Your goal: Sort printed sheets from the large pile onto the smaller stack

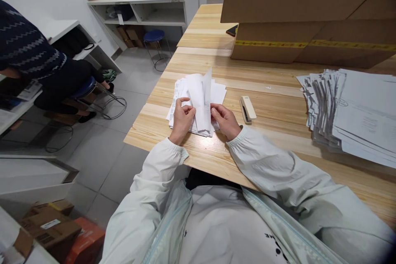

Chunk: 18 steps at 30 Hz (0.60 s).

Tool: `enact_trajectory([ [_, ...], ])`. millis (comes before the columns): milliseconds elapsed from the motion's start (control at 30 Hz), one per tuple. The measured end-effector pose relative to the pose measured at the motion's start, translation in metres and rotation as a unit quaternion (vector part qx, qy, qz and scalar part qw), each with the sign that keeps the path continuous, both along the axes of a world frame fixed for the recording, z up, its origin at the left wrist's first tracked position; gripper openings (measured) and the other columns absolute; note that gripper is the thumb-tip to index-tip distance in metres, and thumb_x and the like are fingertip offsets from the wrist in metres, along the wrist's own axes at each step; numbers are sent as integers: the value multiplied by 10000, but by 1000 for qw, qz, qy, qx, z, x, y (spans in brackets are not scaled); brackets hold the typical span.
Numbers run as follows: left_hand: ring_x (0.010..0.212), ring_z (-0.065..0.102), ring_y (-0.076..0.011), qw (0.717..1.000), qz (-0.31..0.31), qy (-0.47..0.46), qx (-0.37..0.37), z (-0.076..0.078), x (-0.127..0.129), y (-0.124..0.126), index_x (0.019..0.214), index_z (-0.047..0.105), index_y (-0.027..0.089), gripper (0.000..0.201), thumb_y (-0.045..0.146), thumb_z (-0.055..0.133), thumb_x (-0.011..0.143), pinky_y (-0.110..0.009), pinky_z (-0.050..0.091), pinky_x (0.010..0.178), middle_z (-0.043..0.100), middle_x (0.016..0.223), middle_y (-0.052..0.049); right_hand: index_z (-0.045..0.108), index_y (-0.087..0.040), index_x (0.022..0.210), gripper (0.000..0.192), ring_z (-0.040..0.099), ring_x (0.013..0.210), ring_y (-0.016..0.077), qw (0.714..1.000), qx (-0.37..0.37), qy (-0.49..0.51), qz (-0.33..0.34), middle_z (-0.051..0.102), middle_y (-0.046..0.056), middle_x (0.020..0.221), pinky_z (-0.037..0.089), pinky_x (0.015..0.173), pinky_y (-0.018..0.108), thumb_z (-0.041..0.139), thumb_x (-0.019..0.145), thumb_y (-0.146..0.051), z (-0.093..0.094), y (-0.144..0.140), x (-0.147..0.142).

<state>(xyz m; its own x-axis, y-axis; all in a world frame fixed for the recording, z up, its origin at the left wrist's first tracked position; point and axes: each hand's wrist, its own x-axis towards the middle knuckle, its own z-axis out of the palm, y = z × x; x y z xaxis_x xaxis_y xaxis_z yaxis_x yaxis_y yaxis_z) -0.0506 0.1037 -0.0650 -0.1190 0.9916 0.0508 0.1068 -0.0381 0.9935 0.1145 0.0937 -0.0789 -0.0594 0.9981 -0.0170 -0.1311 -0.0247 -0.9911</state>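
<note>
Between my two hands a few white paper sheets (198, 99) stand partly lifted and bent over a loose paper pile (219, 93) on the table. My left hand (183, 117) pinches the sheets at their left side, thumb and fingertips together. At their right edge, my right hand (225, 119) has its thumb and forefinger closed on the paper. A cream stapler (248, 109) lies just right of my right hand, apart from it. Printed text shows on some of the lower sheets at the left.
A tall stack of papers (365, 111) lies at the right of the wooden table (272, 132). Large cardboard boxes (309, 0) stand behind it, with a dark phone-like object (231, 30) beside them. A person (34, 49) sits on a stool at the left.
</note>
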Motion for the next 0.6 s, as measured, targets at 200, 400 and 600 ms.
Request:
enact_trajectory([
  [200,674,575,-114,999,-46,21,0,10,3,-3,929,663,195,211,204,597,729,-247,444,661,628,729,20,663,-202,1138,527,645,855,163,1000,13,-19,12,708,73,1089,540,820,342,738,733,-532,-3,-1,-1],
  [400,801,637,-162,992,-107,-34,-64,16,6,-6,898,729,168,276,404,708,757,-296,498,760,723,848,-38,661,-188,1146,489,597,762,124,999,17,-35,24,692,70,1092,518,754,312,747,734,-438,1,-4,-1],
  [600,732,618,-132,994,-84,-35,-67,13,7,-5,881,724,161,290,370,784,688,-281,487,729,710,816,-18,662,-182,1134,486,596,751,118,999,17,-42,18,697,72,1093,522,755,314,752,730,-437,1,-4,-1],
])
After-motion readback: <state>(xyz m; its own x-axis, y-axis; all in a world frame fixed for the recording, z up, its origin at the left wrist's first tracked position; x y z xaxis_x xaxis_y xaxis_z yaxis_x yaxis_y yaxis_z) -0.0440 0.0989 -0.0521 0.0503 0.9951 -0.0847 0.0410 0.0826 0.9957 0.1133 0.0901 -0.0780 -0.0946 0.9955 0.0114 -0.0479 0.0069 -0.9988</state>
